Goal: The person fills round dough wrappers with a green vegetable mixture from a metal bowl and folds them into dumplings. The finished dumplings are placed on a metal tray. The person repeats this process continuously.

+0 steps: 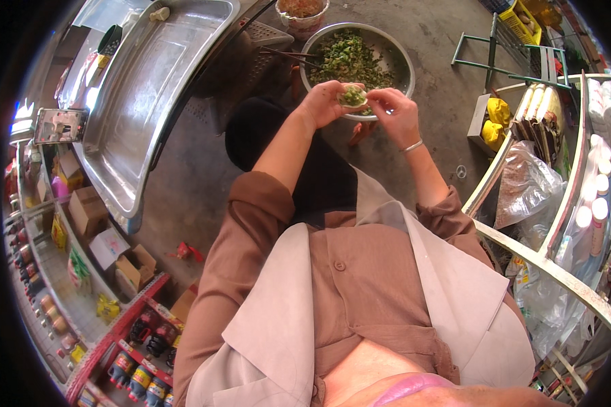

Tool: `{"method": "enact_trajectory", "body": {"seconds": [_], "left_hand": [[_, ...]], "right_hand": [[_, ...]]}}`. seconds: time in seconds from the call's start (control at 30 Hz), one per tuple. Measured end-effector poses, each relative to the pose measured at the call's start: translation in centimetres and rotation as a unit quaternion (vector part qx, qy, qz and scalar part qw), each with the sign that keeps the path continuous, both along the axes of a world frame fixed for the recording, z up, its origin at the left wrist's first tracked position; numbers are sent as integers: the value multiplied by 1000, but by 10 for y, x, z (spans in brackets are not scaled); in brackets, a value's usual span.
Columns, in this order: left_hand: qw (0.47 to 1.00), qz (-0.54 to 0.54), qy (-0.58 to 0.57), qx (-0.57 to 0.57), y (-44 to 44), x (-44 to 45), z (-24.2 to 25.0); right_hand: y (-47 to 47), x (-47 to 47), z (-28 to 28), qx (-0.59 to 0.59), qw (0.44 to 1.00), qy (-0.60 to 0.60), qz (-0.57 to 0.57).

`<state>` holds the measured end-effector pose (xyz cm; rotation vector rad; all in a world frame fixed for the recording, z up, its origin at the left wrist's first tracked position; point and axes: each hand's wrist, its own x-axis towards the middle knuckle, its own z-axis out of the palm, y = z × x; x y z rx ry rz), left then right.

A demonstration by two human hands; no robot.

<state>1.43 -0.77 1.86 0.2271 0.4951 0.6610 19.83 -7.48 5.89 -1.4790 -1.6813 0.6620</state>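
My left hand (pixel 327 104) cradles a round dough wrapper (pixel 353 96) topped with chopped green filling. At the wrapper's right edge, the thumb and fingertips of my right hand (pixel 396 114) pinch the dough. Both hands are over the near rim of a wide metal bowl (pixel 403 71). Inside that bowl lies a loose mass of chopped green filling (pixel 349 58). A pair of chopsticks (pixel 285 53) rests across its left rim, with the tips in the filling. My fingers partly cover the wrapper's edges.
A large metal tray (pixel 132 107) stands at left, with a phone (pixel 61 126) beside it. Beyond the bowl is a bucket (pixel 301 23) of reddish food. A folding chair (pixel 494 58) stands at far right, and a shelf frame (pixel 545 262) edges my right side.
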Motion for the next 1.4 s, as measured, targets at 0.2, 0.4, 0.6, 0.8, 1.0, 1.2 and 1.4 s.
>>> {"method": "enact_trajectory", "body": {"seconds": [0.2,0.4,0.6,0.8,1.0,1.2,1.4], "left_hand": [[1000,-4,13,22,0,-2,-3],[998,-17,-37,46,1,-2,-8],[992,-12,-61,108,-1,-2,1],[991,15,-36,127,-3,-2,5],[987,33,-12,155,-6,0,3],[981,37,75,177,-10,5,11],[974,36,126,186,-15,5,17]], "right_hand": [[-5,-9,-7,143,982,-120,40],[-4,-8,-4,141,983,-112,35],[-4,-7,9,206,972,-109,19],[0,-9,18,264,956,-120,38],[1,-19,14,255,962,-92,44],[2,-23,13,273,955,-106,41],[0,-28,13,210,977,-45,10]]}}
